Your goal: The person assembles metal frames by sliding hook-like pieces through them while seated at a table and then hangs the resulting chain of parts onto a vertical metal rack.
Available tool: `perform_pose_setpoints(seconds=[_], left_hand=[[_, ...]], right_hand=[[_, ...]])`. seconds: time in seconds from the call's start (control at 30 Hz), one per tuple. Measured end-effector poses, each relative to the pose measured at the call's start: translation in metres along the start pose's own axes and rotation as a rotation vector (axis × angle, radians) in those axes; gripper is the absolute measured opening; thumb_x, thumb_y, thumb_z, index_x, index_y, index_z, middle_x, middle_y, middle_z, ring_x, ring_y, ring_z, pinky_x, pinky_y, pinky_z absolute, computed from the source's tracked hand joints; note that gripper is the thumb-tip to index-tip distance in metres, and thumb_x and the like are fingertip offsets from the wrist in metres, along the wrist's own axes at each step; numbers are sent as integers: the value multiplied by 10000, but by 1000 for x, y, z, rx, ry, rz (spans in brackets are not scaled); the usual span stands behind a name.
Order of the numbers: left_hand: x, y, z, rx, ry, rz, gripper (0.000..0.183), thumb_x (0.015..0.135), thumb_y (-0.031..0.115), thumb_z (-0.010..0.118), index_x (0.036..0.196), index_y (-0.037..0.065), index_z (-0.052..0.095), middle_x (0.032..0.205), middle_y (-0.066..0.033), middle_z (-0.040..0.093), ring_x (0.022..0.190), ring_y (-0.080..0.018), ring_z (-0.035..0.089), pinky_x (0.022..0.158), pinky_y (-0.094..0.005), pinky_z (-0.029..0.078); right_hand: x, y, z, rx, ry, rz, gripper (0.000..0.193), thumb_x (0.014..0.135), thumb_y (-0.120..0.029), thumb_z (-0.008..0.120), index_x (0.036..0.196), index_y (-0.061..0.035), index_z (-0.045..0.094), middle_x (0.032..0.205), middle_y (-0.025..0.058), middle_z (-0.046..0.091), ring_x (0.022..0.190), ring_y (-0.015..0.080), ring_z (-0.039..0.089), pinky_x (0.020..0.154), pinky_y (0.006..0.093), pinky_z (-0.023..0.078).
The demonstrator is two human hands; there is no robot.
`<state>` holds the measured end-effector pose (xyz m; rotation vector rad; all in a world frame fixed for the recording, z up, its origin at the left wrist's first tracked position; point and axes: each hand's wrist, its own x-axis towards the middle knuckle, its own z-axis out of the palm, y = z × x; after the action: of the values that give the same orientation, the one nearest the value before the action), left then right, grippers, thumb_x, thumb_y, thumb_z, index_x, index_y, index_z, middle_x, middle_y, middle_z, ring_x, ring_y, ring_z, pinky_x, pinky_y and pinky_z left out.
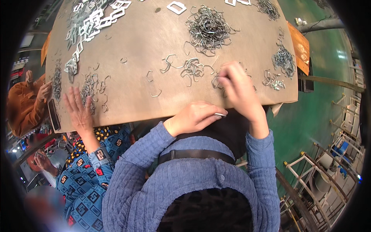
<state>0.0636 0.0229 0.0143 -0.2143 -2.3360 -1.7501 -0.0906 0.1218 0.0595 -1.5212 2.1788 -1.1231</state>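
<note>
The right hand [235, 83] pinches bent wire clips [218, 82] in its fingers on the brown counter [143, 50], while the left hand [195, 116], fingers curled, grasps a metal piece [220, 115] at the counter's edge.

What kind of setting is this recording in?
Likely a factory or workshop floor: a worn wooden table strewn with heaps of bent wire clips, flat metal buckles piled at one corner, a green painted floor and metal racks.

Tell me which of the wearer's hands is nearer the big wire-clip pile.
Right. The right hand reaches onto the table just below the pile; the left hand stays at the table's near edge.
</note>
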Motion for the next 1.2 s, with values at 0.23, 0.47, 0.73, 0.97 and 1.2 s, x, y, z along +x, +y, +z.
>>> perform_pose_setpoints(seconds=[0.23,0.47,0.73,0.97,1.2], left_hand=[[0,1,0,44,49,-27,193,818,28,633,1005,53,671,902,-93,691,787,-235,670,689,-330,524],[2,3,8,110,97,-33,170,801,20,649,968,42,672,837,-109,667,731,-254,646,649,-337,503],[5,8,9,167,51,-32,144,805,81,661,947,57,659,817,-104,655,748,-276,644,670,-354,512],[3,8,9,190,61,-24,172,769,12,663,940,16,646,803,-132,636,717,-290,629,644,-349,495],[17,17,9,138,27,-28,161,783,0,656,943,-3,637,800,-144,628,701,-279,620,627,-338,490]], right_hand=[[-70,-40,-12,920,274,474,128,892,39,575,1018,60,585,876,111,661,748,149,655,650,249,533],[-94,-41,5,605,307,549,56,838,-29,665,875,8,646,1024,62,571,832,113,582,756,230,464],[-96,-32,11,769,289,577,71,803,-66,701,811,-20,647,1080,69,545,980,116,520,872,269,400],[-90,-35,21,1083,356,682,42,851,-33,659,847,5,642,1123,66,526,993,112,525,866,238,424],[-89,-26,10,800,332,456,88,834,-58,682,868,11,639,1044,77,561,958,140,543,867,273,434]])
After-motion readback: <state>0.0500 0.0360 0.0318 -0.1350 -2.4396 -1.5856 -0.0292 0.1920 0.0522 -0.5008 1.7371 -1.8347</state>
